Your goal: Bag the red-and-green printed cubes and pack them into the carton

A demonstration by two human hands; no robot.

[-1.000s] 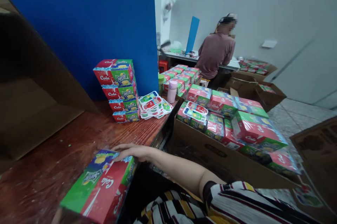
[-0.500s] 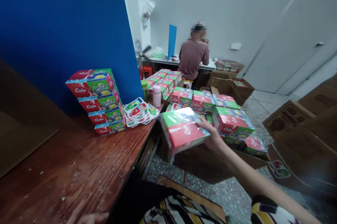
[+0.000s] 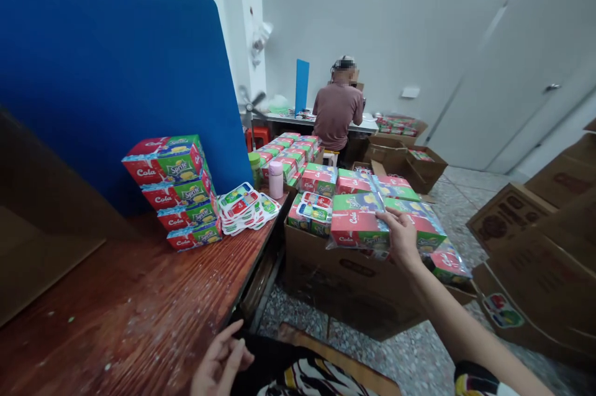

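Note:
My right hand (image 3: 401,236) grips the right side of a plastic-wrapped red and green Cola and Sprite box (image 3: 357,222). That box is over the front of a large open carton (image 3: 335,272), beside other wrapped boxes (image 3: 419,222) stacked in it. My left hand (image 3: 222,359) hovers by the table's near edge, fingers apart and holding nothing. On the brown wooden table (image 3: 153,303) stands a leaning stack of Cola and Sprite boxes (image 3: 179,191), with a loose pile of printed cards (image 3: 246,207) to its right.
A blue board (image 3: 116,73) rises behind the stack. A pink bottle (image 3: 275,180) and a green-lidded bottle (image 3: 254,166) stand at the table's far corner. Brown cartons (image 3: 540,259) crowd the right side. A person (image 3: 338,107) sits at a far table near a fan (image 3: 250,104).
My right hand has carried the wrapped box from near the table edge rightward to the carton. My left hand has come further into view, moving up and right.

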